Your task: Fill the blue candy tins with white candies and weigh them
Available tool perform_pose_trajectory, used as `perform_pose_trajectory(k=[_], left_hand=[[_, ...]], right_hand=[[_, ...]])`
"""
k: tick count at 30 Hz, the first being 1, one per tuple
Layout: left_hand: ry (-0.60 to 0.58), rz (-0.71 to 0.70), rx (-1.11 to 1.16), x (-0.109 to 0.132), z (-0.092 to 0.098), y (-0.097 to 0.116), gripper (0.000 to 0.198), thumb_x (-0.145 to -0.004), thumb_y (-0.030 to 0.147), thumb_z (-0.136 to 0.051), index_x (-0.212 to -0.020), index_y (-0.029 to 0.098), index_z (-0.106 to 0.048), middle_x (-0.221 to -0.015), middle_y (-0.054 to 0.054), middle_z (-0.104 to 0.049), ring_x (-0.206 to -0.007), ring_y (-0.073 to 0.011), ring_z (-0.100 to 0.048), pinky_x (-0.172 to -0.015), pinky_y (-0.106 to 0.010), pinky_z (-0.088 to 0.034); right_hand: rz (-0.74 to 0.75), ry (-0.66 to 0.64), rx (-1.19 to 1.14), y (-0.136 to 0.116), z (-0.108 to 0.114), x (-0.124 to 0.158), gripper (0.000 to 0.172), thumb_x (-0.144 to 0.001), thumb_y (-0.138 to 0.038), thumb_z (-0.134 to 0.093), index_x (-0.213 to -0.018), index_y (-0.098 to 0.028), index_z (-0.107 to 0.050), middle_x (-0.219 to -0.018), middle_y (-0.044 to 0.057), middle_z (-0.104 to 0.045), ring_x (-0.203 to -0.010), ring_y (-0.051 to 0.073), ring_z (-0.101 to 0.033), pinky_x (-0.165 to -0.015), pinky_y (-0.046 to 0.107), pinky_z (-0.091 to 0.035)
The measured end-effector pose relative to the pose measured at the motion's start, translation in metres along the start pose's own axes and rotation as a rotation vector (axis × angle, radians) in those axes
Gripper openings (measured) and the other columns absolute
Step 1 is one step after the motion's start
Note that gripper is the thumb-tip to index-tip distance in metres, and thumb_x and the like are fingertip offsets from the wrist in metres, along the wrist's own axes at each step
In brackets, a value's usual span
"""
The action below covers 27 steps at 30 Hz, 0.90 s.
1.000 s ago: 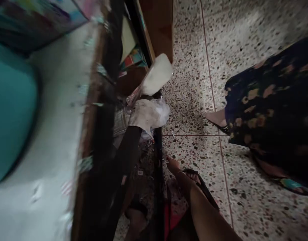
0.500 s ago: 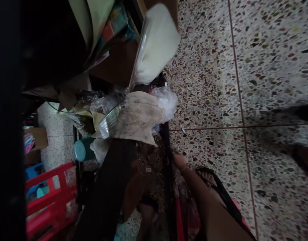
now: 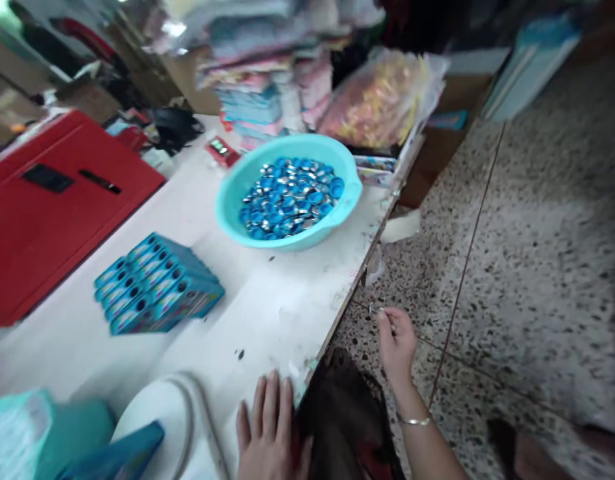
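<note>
My left hand [image 3: 267,427] lies flat on the white tabletop [image 3: 267,300] by its front edge, fingers stretched out, nothing in it. My right hand [image 3: 397,343] is off the table's edge, above the speckled floor, with thumb and fingers pinched together. Whatever they may hold is too small to make out. A small pale scrap [image 3: 371,308] shows just beyond the fingertips; I cannot tell if it touches them. Ahead on the table stands a turquoise basin [image 3: 227,223] full of blue and silver caps [image 3: 292,200]. Left of it sit blue printed boxes [image 3: 157,283] in rows.
A red board [image 3: 47,220] bearing a dark phone [image 3: 48,178] lies at left. Behind the basin are stacked packs [image 3: 257,110] and a clear bag of yellow-orange pieces [image 3: 377,100]. A white round lid [image 3: 157,420] and turquoise tub [image 3: 72,427] are near left.
The view has swung up from the floor and under-table clutter to the tabletop. My right hand has risen from low beside a dark bar. My left hand now shows on the table.
</note>
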<state>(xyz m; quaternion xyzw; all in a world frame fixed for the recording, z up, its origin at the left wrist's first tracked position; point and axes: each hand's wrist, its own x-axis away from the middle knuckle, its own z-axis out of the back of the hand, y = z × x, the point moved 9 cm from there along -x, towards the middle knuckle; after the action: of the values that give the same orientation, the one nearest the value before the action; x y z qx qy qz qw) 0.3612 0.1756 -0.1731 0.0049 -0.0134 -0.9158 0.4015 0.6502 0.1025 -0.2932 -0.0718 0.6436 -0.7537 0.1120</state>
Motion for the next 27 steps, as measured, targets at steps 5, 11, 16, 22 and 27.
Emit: perform_pose_trajectory(k=[5, 11, 16, 22, 27], left_hand=[[-0.035, -0.056, 0.214, -0.008, 0.015, 0.026, 0.093, -0.082, 0.015, -0.056, -0.156, 0.014, 0.000, -0.158, -0.019, -0.030, -0.147, -0.0365, -0.025, -0.113, -0.063, -0.031], [0.136, -0.108, 0.743, 0.076, 0.104, -0.016, 0.081, -0.085, 0.020, -0.058, -0.156, 0.021, -0.018, -0.155, -0.013, -0.038, -0.144, -0.0250, -0.036, -0.114, -0.041, -0.041], [0.488, 0.284, 0.902, 0.215, 0.116, -0.132, 0.041, -0.090, 0.022, -0.056, -0.130, 0.027, -0.058, -0.119, -0.007, -0.071, -0.108, -0.0197, -0.069, -0.093, -0.029, -0.057], [0.652, 0.929, 0.991, 0.352, 0.092, -0.238, 0.038, -0.089, 0.043, -0.059, -0.121, 0.023, -0.063, -0.107, -0.006, -0.074, -0.101, -0.0229, -0.070, -0.093, -0.036, -0.056], [0.638, 1.027, 1.105, 0.383, 0.082, -0.254, 0.046, -0.086, 0.051, -0.059, -0.123, 0.024, -0.061, -0.109, -0.005, -0.072, -0.105, -0.0246, -0.068, -0.091, -0.036, -0.057]], right_hand=[[0.363, -0.425, 0.497, -0.160, -0.097, -0.028, 0.024, -0.088, -0.037, -0.056, -0.097, -0.017, -0.065, -0.065, 0.003, -0.059, -0.063, 0.018, -0.056, -0.068, 0.030, -0.043], [0.280, -0.389, 0.504, -0.194, -0.114, -0.002, 0.029, -0.080, -0.043, -0.062, -0.095, -0.018, -0.063, -0.067, 0.004, -0.058, -0.070, 0.022, -0.056, -0.066, 0.033, -0.044], [-0.112, -0.665, -0.190, -0.184, -0.089, 0.124, 0.025, -0.080, -0.045, -0.060, -0.080, -0.021, -0.052, -0.053, -0.011, -0.028, -0.043, 0.009, -0.030, -0.042, 0.021, -0.032], [-0.512, -0.655, -0.664, -0.238, -0.140, 0.235, 0.014, -0.077, -0.010, -0.061, -0.084, -0.019, -0.053, -0.068, -0.005, -0.052, -0.059, 0.008, -0.055, -0.058, 0.022, -0.052], [-0.381, -0.572, -0.667, -0.294, -0.189, 0.250, 0.020, -0.077, -0.002, -0.051, -0.087, -0.019, -0.050, -0.063, -0.008, -0.050, -0.054, 0.006, -0.052, -0.061, 0.019, -0.050]])
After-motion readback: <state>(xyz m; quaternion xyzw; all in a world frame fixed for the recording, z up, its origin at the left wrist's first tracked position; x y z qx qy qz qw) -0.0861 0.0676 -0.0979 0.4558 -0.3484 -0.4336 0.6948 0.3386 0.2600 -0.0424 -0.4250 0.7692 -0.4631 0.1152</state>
